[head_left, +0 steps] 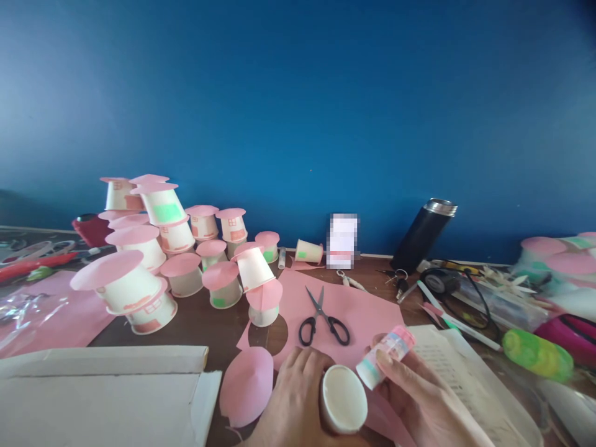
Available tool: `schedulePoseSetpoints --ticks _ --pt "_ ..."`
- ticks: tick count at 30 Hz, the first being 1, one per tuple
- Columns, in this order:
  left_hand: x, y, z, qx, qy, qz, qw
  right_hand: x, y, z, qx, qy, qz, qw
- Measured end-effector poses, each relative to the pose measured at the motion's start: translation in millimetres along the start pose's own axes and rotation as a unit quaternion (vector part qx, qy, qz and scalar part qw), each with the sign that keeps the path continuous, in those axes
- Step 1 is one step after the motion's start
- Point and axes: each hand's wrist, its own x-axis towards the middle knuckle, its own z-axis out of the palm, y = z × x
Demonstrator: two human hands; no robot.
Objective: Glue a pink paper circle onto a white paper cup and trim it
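My left hand [294, 397] is closed round a white paper cup [344, 400], whose round end faces up. In my right hand [416, 394], just right of the cup, is a glue stick [387, 355] with a pink end, gripped between thumb and fingers and tilted. A pink paper disc [246, 386] lies left of my left hand. Beyond both hands, black-handled scissors [321, 320] rest with blades apart on a cut sheet of pink paper [367, 302].
Several paper cups with pink discs [151, 295] stand stacked at the left. A white box [102, 397] lies front left. Behind are a leaning phone [342, 242] and a black flask [421, 236]. Pens, a green-yellow bottle [537, 354] and printed paper [447, 354] crowd the right.
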Motion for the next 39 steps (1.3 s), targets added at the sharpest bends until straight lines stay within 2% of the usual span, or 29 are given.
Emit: schedulePoseSetpoints --ticks 5,9,12,16,20,27,31,33,36,39 --pt "2 -4 3 0.004 -0.007 0.015 1.0 -6 1 11 -0.152 0.074 -0.047 0.985" --pt "1 -5 4 0.002 0.001 0.036 0.999 -5 3 4 -0.283 0.067 -0.124 0.949" --pt "1 -4 4 0.0 -0.001 0.033 0.999 -3 4 -1 -0.357 0.067 -0.157 0.918" --pt "1 -3 3 -0.001 -0.001 0.031 1.0 -4 6 6 -0.35 0.124 -0.174 0.912" --pt "0 -3 3 -0.011 0.008 0.019 1.0 -3 8 10 -0.348 0.15 -0.164 0.911" --pt "-1 -6 6 -0.012 0.021 0.038 0.999 0 7 6 -0.411 0.158 -0.13 0.888" --pt "-1 -7 9 -0.018 0.022 0.023 0.999 -3 2 5 -0.378 0.181 -0.164 0.893" --pt "-1 -6 9 -0.018 0.033 0.013 0.999 -6 0 1 -0.368 0.174 -0.177 0.896" --pt "-1 -4 7 -0.009 0.029 0.004 1.0 -11 0 -3 -0.364 0.131 -0.188 0.903" --pt "-1 -3 4 -0.003 0.023 0.018 1.0 -16 4 -1 -0.374 0.12 -0.187 0.9"
